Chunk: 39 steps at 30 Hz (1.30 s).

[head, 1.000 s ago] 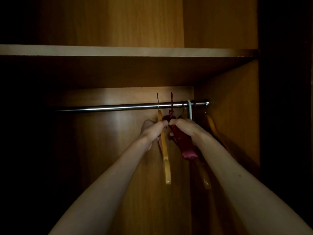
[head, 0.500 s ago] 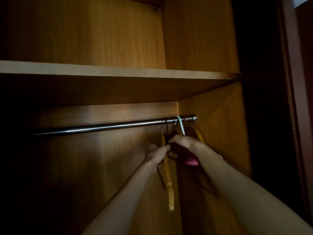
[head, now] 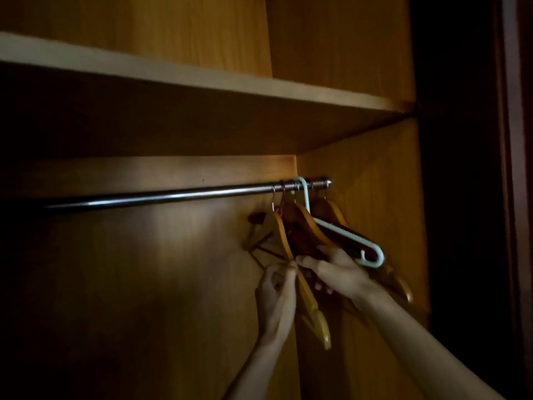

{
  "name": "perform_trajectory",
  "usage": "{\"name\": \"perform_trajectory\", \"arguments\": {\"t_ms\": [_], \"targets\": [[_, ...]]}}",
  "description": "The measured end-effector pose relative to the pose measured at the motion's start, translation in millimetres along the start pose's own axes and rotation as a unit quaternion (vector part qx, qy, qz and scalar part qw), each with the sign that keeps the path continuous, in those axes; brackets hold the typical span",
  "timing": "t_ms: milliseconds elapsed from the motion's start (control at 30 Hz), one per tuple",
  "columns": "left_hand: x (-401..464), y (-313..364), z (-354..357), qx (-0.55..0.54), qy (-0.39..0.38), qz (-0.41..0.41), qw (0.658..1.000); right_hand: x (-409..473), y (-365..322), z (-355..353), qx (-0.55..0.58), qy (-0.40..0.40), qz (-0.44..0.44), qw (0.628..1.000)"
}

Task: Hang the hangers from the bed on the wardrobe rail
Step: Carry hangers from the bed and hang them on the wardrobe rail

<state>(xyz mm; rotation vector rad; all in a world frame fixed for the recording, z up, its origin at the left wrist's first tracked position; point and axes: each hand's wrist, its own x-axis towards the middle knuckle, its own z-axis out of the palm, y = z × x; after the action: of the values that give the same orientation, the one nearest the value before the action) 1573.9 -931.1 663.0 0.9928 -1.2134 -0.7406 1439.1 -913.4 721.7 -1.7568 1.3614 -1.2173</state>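
Note:
A steel wardrobe rail [head: 161, 195] runs across the dim wardrobe. Several hangers hang bunched at its right end: light wooden hangers [head: 284, 235], a dark red padded hanger [head: 300, 238] and a pale blue plastic hanger [head: 343, 230]. My left hand [head: 278, 287] reaches up from below, its fingertips pinching the lower arm of the leftmost wooden hanger. My right hand [head: 336, 272] grips the lower part of the dark red hanger right beside it. Both hands touch at the fingertips.
A wooden shelf [head: 202, 82] sits close above the rail. The wardrobe's right side panel [head: 383, 197] stands right behind the hangers. The rail's left stretch carries nothing and fades into shadow. A dark door frame [head: 510, 168] borders the right.
The hangers' hooks went from above the rail onto it. My hands slid down from near the hooks to the hangers' lower arms. The camera swung left and tilted.

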Motion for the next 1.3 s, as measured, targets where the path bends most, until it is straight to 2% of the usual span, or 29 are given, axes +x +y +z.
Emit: {"name": "perform_trajectory", "arguments": {"t_ms": [100, 133, 200, 300, 400, 500, 600, 700, 833, 933, 1033, 1133, 1300], "targets": [[-32, -40, -1, -0.043, 0.124, -0.005, 0.991, -30, 30, 13, 0.037, 0.021, -0.022, 0.999], [-41, -57, -2, -0.056, 0.147, -0.020, 0.987, -40, 42, 16, 0.048, 0.030, -0.019, 0.998], [-64, -94, -5, -0.068, 0.140, -0.078, 0.985, -60, 67, 21, 0.068, 0.035, 0.010, 0.997], [-113, -154, -5, -0.003, 0.075, -0.168, 0.983, -97, 115, 28, 0.064, 0.037, 0.061, 0.995], [-165, -216, 1, 0.084, -0.019, -0.262, 0.961, -146, 180, 40, 0.051, -0.013, 0.136, 0.989], [-223, -272, 11, 0.194, -0.160, -0.357, 0.900, -204, 262, 49, 0.052, -0.057, 0.240, 0.968], [-284, -316, 23, 0.269, -0.288, -0.450, 0.801, -270, 350, 58, 0.033, -0.082, 0.343, 0.935], [-344, -355, 31, 0.311, -0.384, -0.517, 0.698, -355, 426, 65, 0.046, -0.063, 0.479, 0.874], [-410, -390, 40, 0.394, -0.497, -0.471, 0.613, -485, 486, 69, 0.072, 0.007, 0.637, 0.767], [-452, -409, 52, 0.439, -0.583, -0.413, 0.545, -575, 501, 72, 0.105, 0.062, 0.711, 0.693], [-495, -421, 66, 0.465, -0.669, -0.347, 0.465, -654, 504, 78, 0.137, 0.142, 0.760, 0.619], [-540, -415, 94, 0.464, -0.735, -0.290, 0.400, -714, 489, 86, 0.179, 0.227, 0.781, 0.554], [-619, -385, 167, 0.447, -0.808, -0.200, 0.327, -792, 446, 105, 0.252, 0.378, 0.771, 0.445]]}}
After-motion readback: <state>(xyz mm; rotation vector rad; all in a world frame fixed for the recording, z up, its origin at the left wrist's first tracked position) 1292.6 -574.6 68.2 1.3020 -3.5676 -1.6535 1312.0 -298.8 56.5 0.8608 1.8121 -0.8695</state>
